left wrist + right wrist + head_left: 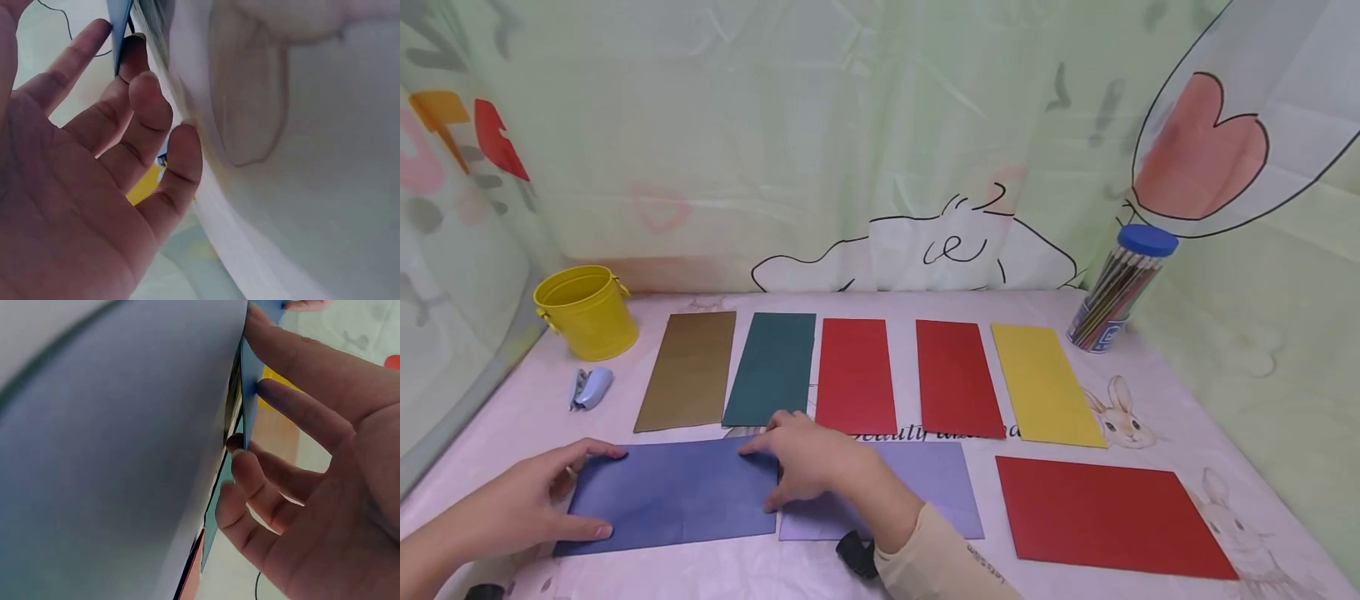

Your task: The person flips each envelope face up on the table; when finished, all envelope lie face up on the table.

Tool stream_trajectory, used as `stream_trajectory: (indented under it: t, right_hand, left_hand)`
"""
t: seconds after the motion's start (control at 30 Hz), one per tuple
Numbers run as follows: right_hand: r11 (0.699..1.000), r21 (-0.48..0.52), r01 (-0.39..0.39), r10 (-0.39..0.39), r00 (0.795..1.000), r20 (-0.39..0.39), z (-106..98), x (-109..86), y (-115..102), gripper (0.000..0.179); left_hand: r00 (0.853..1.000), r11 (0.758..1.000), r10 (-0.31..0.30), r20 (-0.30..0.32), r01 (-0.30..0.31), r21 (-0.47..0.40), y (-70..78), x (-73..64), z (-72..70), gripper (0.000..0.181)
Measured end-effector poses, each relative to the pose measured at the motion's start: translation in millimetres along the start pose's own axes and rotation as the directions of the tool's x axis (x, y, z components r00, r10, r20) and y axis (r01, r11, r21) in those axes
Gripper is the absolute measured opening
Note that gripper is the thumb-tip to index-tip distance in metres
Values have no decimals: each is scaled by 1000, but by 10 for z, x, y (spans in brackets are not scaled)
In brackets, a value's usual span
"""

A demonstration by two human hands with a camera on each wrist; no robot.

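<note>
A dark blue paper sheet (681,487) lies lengthwise before me, with a hand at each end. My left hand (527,508) holds its left end, thumb on top near the lower corner and index finger at the upper corner. In the left wrist view, fingertips lie on both sides of the sheet's edge (117,31). My right hand (816,458) grips the right end, thumb and index finger on top; the right wrist view shows other fingers tucked behind its edge. Under the right hand and forearm lies a lavender sheet (928,479), partly hidden.
Behind stand a row of sheets: brown (688,371), green (771,367), two red (855,375) and yellow (1048,383). Another red sheet (1112,517) lies right. A yellow bucket (587,321) and light blue stapler (592,387) are left, a pencil jar (1120,287) back right.
</note>
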State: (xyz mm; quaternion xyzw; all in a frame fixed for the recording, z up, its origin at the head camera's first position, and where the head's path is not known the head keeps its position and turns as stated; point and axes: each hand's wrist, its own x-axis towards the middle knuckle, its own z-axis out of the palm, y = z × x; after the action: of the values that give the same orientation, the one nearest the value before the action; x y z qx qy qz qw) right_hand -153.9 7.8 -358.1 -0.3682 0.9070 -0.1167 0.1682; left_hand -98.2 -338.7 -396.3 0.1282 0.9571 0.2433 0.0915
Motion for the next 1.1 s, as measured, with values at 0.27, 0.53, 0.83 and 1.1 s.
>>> stream_trajectory:
  t: [0.27, 0.53, 0.83, 1.1]
  right_hand:
    - [997, -76, -4, 3, 1000, -20, 32, 4, -23, 66]
    - [994, -90, -54, 53, 999, -14, 36, -1, -43, 66]
    - [996, -79, -49, 48, 999, -11, 42, 0, -48, 64]
    - [995, -79, -58, 59, 998, 10, 32, -17, -52, 63]
  left_hand:
    - [998, 998, -18, 54, 15, 58, 19, 49, -36, 82]
    - [995, 989, -50, 81, 38, 143, 85, 131, -100, 86]
    - [991, 984, -79, 107, 61, 170, 88, 121, -99, 82]
    - [990, 956, -73, 123, 34, 291, 261, 241, -119, 77]
